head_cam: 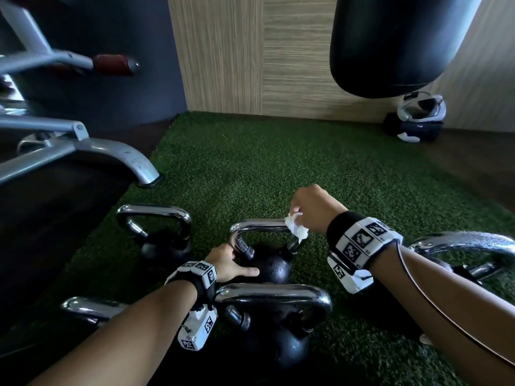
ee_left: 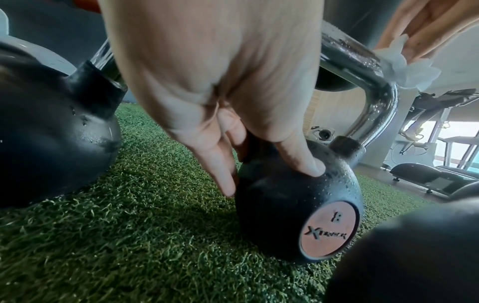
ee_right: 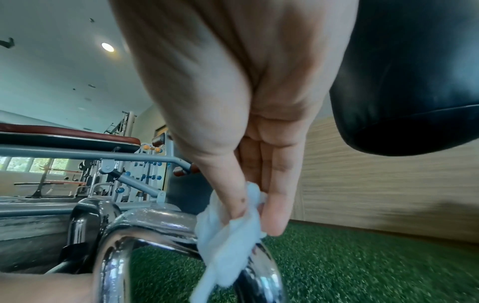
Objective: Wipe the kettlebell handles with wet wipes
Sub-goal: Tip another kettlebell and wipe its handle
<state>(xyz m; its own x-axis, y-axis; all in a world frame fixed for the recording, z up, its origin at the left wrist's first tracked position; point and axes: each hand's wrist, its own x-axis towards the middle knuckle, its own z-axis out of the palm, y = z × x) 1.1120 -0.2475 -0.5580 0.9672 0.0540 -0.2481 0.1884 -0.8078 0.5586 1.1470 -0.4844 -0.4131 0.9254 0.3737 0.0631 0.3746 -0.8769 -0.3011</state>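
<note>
A: Which step is this?

B: The wiping itself, I'd say. The right hand [head_cam: 312,208] pinches a crumpled wet wipe [head_cam: 297,229] between thumb and fingertips, clamped on it, and presses it against the far-right corner of the chrome handle [head_cam: 260,226] of the middle kettlebell [head_cam: 269,264].

A: And where does that kettlebell stand?

B: On the green turf [head_cam: 264,162], in the midst of the others: one kettlebell [head_cam: 164,240] to its left, a bigger one [head_cam: 274,330] nearer the person, and a fourth handle [head_cam: 465,243] off to its right behind the right forearm.

A: The other hand?

B: The left hand [head_cam: 231,264] steadies the middle kettlebell. In the left wrist view the thumb [ee_left: 305,164] presses flat on the black body while the fingers [ee_left: 220,164] reach down its left side, spread apart and fairly straight. It braces rather than grips.

A: What does the next move need?

B: By my reading, the wipe sits at the bend, so the stroke has to follow the curve, either down the right leg or back along the top bar toward the left hand. The chrome looks beaded with droplets, so the pinch must stay firm or the wipe may slip. The left hand should keep pressing so the bell doesn't rock on the turf.

A: And the other handles?

B: I can't tell from here whether they're done.
</note>
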